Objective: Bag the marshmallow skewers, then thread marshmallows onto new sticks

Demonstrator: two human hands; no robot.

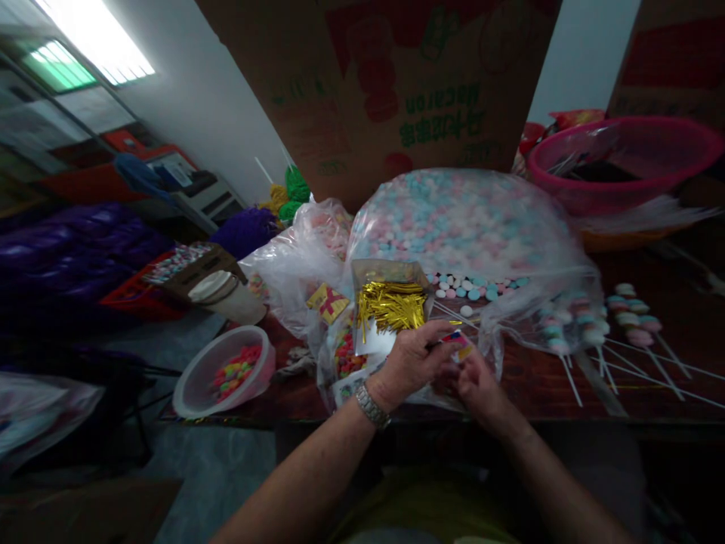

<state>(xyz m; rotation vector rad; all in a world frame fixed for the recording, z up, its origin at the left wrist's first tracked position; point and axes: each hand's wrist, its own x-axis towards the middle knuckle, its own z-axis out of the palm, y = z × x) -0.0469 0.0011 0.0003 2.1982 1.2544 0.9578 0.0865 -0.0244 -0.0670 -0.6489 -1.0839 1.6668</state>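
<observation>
My left hand (412, 361), with a metal watch on the wrist, and my right hand (480, 387) meet over the table's front part. Their bent fingers close around a small printed packet (460, 344) in pink, yellow and blue; its lower part is hidden by the fingers. A gold strip shows just above the left fingertips. Close by on the left, an open box (362, 325) holds a heap of gold twist ties (393, 306). Behind the hands, a large clear bag (470, 219) is full of pink, blue and white candies, some loose at its mouth.
Candy skewers (631, 317) on white sticks lie at the right, some under the bag's plastic. A translucent bowl (266, 355) of colourful gummies stands at the left table edge. A big cardboard box (362, 151) rises behind; a pink basin (623, 196) sits back right.
</observation>
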